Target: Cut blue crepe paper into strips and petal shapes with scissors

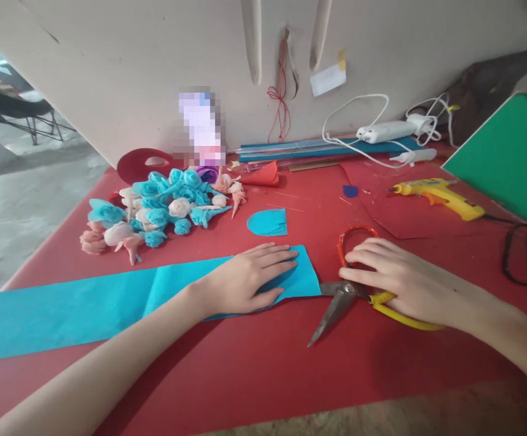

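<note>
A long blue strip of crepe paper (109,303) runs from the left edge of the table to the middle. My left hand (249,278) lies flat on its right end, fingers stretched out. Just right of the strip, my right hand (394,278) holds a pair of scissors (336,312) by a red and a yellow handle. Their blades are spread; one points toward the front of the table, while the other reaches the paper's right edge, its tip hidden. Behind my left hand lies a small rounded blue paper piece (267,222).
Blue, white and pink paper flowers (167,200) are heaped at the left. A yellow glue gun (440,195) with a black cord lies at the right, near a green board (508,157). A white power strip (385,131) with cables rests along the wall on the red tabletop (245,375).
</note>
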Action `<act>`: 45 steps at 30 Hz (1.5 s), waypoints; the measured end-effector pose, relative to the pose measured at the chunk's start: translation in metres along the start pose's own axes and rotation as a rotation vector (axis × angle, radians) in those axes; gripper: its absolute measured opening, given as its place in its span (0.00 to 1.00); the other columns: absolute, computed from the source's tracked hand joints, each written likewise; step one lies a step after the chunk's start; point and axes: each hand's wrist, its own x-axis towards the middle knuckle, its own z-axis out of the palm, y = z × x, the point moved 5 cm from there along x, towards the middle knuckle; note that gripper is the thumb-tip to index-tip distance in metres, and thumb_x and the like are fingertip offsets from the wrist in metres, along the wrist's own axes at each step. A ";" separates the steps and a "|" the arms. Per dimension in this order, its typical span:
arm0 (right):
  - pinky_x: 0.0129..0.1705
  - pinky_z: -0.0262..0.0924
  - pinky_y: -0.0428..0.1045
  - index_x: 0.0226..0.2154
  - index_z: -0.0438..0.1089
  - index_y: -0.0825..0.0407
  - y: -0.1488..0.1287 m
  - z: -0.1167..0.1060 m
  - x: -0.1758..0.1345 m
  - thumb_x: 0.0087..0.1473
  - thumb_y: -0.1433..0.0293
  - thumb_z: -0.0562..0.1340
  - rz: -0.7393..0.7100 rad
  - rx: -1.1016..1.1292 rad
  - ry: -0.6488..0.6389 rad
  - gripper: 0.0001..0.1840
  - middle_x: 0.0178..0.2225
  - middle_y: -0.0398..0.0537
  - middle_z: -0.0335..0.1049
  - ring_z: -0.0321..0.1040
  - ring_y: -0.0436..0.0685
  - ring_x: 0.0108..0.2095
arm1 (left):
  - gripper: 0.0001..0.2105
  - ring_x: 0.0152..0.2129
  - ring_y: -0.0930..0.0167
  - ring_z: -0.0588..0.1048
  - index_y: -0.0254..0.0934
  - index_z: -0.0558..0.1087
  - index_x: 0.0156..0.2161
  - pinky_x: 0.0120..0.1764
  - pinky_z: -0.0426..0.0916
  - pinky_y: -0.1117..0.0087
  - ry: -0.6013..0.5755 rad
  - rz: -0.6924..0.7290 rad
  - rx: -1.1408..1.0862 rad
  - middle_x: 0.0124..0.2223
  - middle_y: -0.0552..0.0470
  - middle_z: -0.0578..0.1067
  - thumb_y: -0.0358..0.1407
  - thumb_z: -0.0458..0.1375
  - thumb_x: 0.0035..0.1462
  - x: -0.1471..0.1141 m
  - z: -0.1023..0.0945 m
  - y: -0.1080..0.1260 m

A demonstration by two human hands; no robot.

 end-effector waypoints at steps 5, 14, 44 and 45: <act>0.46 0.59 0.55 0.45 0.70 0.47 0.002 -0.003 -0.004 0.36 0.86 0.52 0.064 0.007 -0.061 0.33 0.42 0.49 0.69 0.63 0.59 0.44 | 0.21 0.61 0.61 0.58 0.29 0.61 0.59 0.61 0.55 0.57 -0.032 -0.009 -0.007 0.63 0.39 0.60 0.36 0.47 0.64 0.000 -0.001 0.001; 0.44 0.58 0.55 0.46 0.69 0.49 0.002 -0.001 -0.001 0.35 0.87 0.52 0.070 -0.048 -0.053 0.34 0.42 0.52 0.67 0.62 0.60 0.42 | 0.25 0.63 0.64 0.51 0.33 0.55 0.63 0.63 0.48 0.59 -0.081 -0.004 0.016 0.66 0.44 0.54 0.42 0.47 0.64 0.001 0.003 0.003; 0.33 0.57 0.49 0.38 0.71 0.54 -0.011 -0.004 0.003 0.35 0.88 0.50 -0.061 -0.088 0.029 0.28 0.29 0.50 0.66 0.63 0.57 0.31 | 0.27 0.64 0.63 0.49 0.38 0.51 0.65 0.64 0.43 0.60 -0.138 0.007 0.009 0.66 0.46 0.52 0.46 0.46 0.64 0.003 0.008 0.002; 0.32 0.58 0.49 0.37 0.71 0.54 -0.010 -0.004 0.002 0.35 0.87 0.49 -0.051 -0.068 0.021 0.28 0.29 0.50 0.66 0.63 0.56 0.31 | 0.27 0.64 0.64 0.49 0.38 0.51 0.65 0.64 0.43 0.60 -0.141 0.005 0.009 0.66 0.47 0.52 0.46 0.46 0.64 0.003 0.008 0.002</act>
